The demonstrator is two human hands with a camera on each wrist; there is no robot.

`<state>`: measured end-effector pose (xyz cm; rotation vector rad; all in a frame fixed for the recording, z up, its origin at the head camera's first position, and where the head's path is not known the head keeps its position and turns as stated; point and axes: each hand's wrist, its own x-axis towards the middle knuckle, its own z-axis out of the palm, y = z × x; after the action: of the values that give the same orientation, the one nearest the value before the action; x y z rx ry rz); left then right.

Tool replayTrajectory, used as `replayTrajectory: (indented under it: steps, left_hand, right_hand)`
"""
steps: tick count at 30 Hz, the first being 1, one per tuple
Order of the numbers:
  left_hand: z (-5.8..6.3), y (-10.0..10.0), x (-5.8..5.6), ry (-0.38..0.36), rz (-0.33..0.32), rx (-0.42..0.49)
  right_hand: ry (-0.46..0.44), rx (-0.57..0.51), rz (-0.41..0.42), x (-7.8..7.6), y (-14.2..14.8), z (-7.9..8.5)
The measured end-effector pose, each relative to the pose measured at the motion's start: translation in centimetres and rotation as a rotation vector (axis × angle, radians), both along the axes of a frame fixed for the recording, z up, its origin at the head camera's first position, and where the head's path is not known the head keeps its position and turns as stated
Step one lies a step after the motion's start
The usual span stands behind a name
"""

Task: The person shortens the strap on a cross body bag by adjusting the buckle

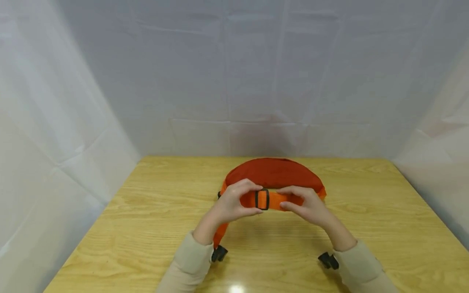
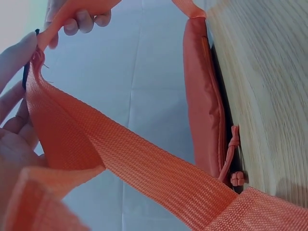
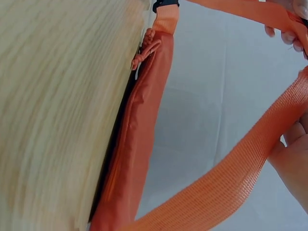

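Note:
A red waist bag lies on the table with its orange webbing strap raised in front of it. My left hand pinches the black slide buckle on that strap, thumb at the lower edge and fingers at the upper. Just to the right, my right hand grips the strap between thumb and fingers. In the left wrist view, the webbing hangs in a loop below the left hand. The right wrist view shows the strap running up to the right hand.
One black clip end hangs from the strap by my left forearm. Another black clip end is beside my right cuff. The wooden table backs onto a pale sheet. A corded zipper pull dangles from the bag.

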<state>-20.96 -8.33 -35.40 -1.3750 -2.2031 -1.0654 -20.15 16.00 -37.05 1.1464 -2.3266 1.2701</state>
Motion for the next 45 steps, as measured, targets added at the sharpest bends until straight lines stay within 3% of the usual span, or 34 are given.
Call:
replayTrajectory:
  steps: [10, 22, 30, 45]
  left_hand:
    - [0.2, 0.2, -0.1, 0.051, -0.012, 0.006]
    - [-0.1, 0.3, 0.0, 0.072, -0.018, -0.004]
    - [-0.1, 0.6, 0.3, 0.037, -0.008, -0.036]
    - [0.0, 0.4, 0.4, 0.056, 0.017, -0.045]
  right_hand:
    - [-0.189, -0.103, -0.027, 0.0, -0.3, 0.1]
    - [-0.308, -0.210, 0.083, -0.4, -0.7, -0.2]
    - [-0.389, -0.261, 0.189, -0.4, -1.1, -0.2]
    - [-0.364, -0.280, 0.247, -0.5, -1.7, -0.5]
